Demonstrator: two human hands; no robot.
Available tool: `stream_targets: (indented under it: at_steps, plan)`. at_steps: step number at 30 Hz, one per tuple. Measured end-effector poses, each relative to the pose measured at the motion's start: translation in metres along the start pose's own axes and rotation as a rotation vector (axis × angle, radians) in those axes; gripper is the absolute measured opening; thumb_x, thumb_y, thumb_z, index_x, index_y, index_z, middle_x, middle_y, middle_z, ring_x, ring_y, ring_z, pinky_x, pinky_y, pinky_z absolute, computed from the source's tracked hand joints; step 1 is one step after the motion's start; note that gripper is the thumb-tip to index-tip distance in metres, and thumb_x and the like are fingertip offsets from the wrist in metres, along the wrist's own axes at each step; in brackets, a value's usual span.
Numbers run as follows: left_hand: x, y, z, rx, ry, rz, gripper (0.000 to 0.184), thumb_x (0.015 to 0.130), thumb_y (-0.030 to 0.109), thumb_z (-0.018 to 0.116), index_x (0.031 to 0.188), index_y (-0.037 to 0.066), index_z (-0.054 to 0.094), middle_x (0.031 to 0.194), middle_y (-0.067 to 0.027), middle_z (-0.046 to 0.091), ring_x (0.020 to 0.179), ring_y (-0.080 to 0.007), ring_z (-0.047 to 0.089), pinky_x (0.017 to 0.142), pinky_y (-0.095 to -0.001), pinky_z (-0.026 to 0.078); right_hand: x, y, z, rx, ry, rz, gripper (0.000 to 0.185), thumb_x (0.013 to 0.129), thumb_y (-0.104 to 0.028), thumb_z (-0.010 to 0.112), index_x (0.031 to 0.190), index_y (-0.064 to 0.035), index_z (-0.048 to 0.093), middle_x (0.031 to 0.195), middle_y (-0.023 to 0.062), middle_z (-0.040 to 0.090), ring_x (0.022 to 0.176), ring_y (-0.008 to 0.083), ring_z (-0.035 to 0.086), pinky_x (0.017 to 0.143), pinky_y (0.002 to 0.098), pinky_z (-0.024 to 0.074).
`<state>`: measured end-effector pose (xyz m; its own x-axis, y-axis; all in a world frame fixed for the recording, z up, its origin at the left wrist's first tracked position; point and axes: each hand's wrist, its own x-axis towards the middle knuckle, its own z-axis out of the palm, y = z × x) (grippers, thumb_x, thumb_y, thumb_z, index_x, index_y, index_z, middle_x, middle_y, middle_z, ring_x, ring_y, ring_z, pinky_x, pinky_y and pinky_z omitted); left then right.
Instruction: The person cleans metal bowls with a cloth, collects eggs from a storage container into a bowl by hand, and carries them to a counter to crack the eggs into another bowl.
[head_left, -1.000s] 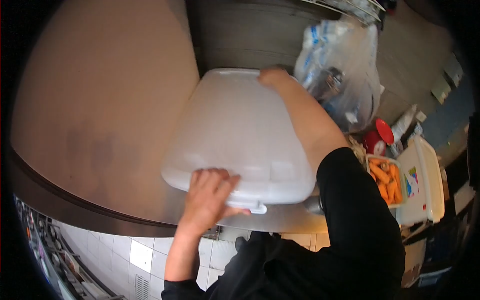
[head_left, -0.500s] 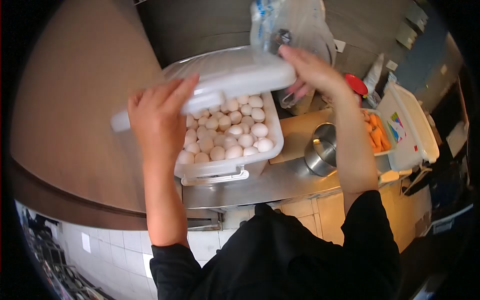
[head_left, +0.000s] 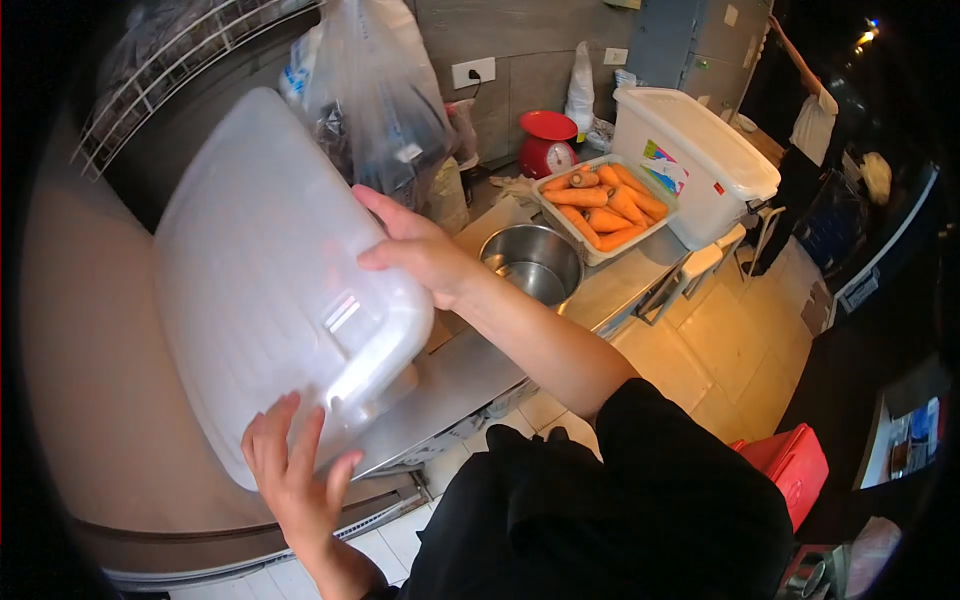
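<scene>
A large translucent plastic lid (head_left: 270,270) stands tilted up in front of me. My right hand (head_left: 415,245) grips its right edge, thumb on the near face. Close to the lid's lower edge is my left hand (head_left: 295,470), fingers spread; whether its fingertips touch the lid I cannot tell. The lid hides the bin of eggs behind it. Just right of my right hand, a steel pot (head_left: 530,265) sits on the counter, partly covered by my forearm.
Carrots (head_left: 605,205) fill a tray beside the pot. Behind are a red scale (head_left: 547,140) and a large white lidded bin (head_left: 690,150). Plastic bags (head_left: 375,100) hang at the wall. Another person (head_left: 810,130) stands far right. A red container (head_left: 785,475) is low at right.
The lid has swung from lying tilted over the egg bin to nearly upright, covering the eggs from view. My left hand has let go and dropped lower. My view has turned right.
</scene>
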<state>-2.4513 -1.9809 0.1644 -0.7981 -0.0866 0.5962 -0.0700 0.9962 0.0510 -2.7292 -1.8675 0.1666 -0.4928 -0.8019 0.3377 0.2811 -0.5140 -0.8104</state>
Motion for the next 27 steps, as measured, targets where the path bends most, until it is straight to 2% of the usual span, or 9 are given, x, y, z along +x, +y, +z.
stream_targets:
  at_steps: [6, 8, 11, 15, 18, 20, 22, 26, 27]
  plan:
    - [-0.038, -0.007, 0.011, -0.22, 0.428, -0.154, 0.046, 0.094, 0.035, 0.061, 0.121, -0.003, 0.063, 0.135, -0.0209, 0.055, 0.125, -0.0376, 0.052, 0.106, -0.0511, 0.039, -0.094, -0.047, -0.04, -0.116, -0.138, -0.187, 0.097, 0.077, -0.004, 0.068, 0.157, -0.0011, 0.013, 0.156, 0.0157, 0.033, 0.142, 0.0242, 0.036, 0.115, 0.0388, 0.0294]
    - [-0.03, 0.005, 0.004, -0.02, 0.473, -0.364, 0.051, 0.1, 0.034, 0.053, 0.135, -0.003, 0.052, 0.143, -0.022, 0.047, 0.131, -0.0385, 0.046, 0.109, -0.0485, 0.035, -0.135, -0.071, -0.056, -0.094, -0.091, -0.158, 0.098, 0.076, -0.005, 0.068, 0.157, -0.0011, 0.013, 0.157, 0.016, 0.031, 0.143, 0.0246, 0.034, 0.116, 0.039, 0.0286]
    - [-0.024, 0.032, 0.026, -0.502, 0.442, -0.541, 0.057, 0.1, 0.031, 0.052, 0.147, 0.001, 0.041, 0.146, -0.0231, 0.042, 0.135, -0.0348, 0.041, 0.111, -0.0446, 0.032, -0.185, -0.097, -0.084, -0.014, 0.04, -0.186, 0.101, 0.073, -0.006, 0.07, 0.157, -0.0005, 0.014, 0.157, 0.0161, 0.031, 0.143, 0.0251, 0.035, 0.116, 0.0393, 0.0289]
    - [0.019, 0.111, 0.057, -0.876, 0.388, -0.418, 0.081, 0.091, 0.034, 0.062, 0.153, -0.003, 0.026, 0.143, -0.0212, 0.04, 0.134, -0.0299, 0.039, 0.114, -0.0386, 0.027, -0.235, -0.128, -0.149, -0.11, 0.222, -0.471, 0.104, 0.068, -0.013, 0.073, 0.155, 0.001, 0.019, 0.153, 0.0176, 0.037, 0.137, 0.0272, 0.044, 0.115, 0.0384, 0.0302]
    - [0.044, 0.157, 0.092, -1.224, 0.41, -0.586, 0.08, 0.088, 0.025, 0.064, 0.151, -0.006, 0.026, 0.137, -0.0203, 0.046, 0.126, -0.0285, 0.047, 0.109, -0.0373, 0.034, -0.285, -0.164, -0.196, -0.169, 0.39, -0.461, 0.103, 0.066, -0.021, 0.073, 0.154, 0.0013, 0.024, 0.148, 0.0181, 0.044, 0.131, 0.0275, 0.05, 0.113, 0.0382, 0.0349]
    - [0.066, 0.172, 0.123, -1.519, 0.047, -0.766, 0.071, 0.085, 0.018, 0.067, 0.144, -0.008, 0.036, 0.126, -0.0174, 0.056, 0.114, -0.0256, 0.057, 0.101, -0.0367, 0.043, -0.322, -0.188, -0.227, -0.214, 0.483, -0.446, 0.1, 0.067, -0.022, 0.072, 0.153, 0.0016, 0.026, 0.146, 0.0182, 0.047, 0.127, 0.0271, 0.053, 0.109, 0.0377, 0.04]
    - [0.125, 0.207, 0.154, -1.738, -0.223, -0.697, 0.064, 0.082, 0.015, 0.071, 0.137, -0.005, 0.043, 0.119, -0.0152, 0.06, 0.109, -0.0249, 0.06, 0.097, -0.0381, 0.047, -0.344, -0.219, -0.245, -0.263, 0.577, -0.433, 0.098, 0.068, -0.023, 0.071, 0.152, 0.0019, 0.028, 0.143, 0.0183, 0.049, 0.123, 0.0268, 0.057, 0.105, 0.0373, 0.0451]
    - [0.228, 0.299, 0.203, -2.126, -0.323, -0.661, 0.039, 0.087, 0.004, 0.066, 0.124, -0.003, 0.054, 0.109, -0.0138, 0.065, 0.103, -0.0244, 0.064, 0.091, -0.0387, 0.053, -0.397, -0.292, -0.317, -0.164, 0.856, -0.557, 0.06, 0.089, -0.022, 0.059, 0.142, 0.0014, 0.042, 0.124, 0.0135, 0.06, 0.106, 0.0192, 0.063, 0.087, 0.032, 0.0541]
    - [0.254, 0.325, 0.222, -2.154, -0.333, -0.621, 0.037, 0.086, 0.004, 0.067, 0.121, -0.002, 0.055, 0.106, -0.0131, 0.065, 0.102, -0.0241, 0.064, 0.09, -0.0388, 0.054, -0.421, -0.299, -0.346, -0.359, 1.144, -0.633, 0.054, 0.093, -0.023, 0.057, 0.14, -0.0002, 0.044, 0.123, 0.0116, 0.06, 0.106, 0.0178, 0.062, 0.086, 0.0307, 0.0527]
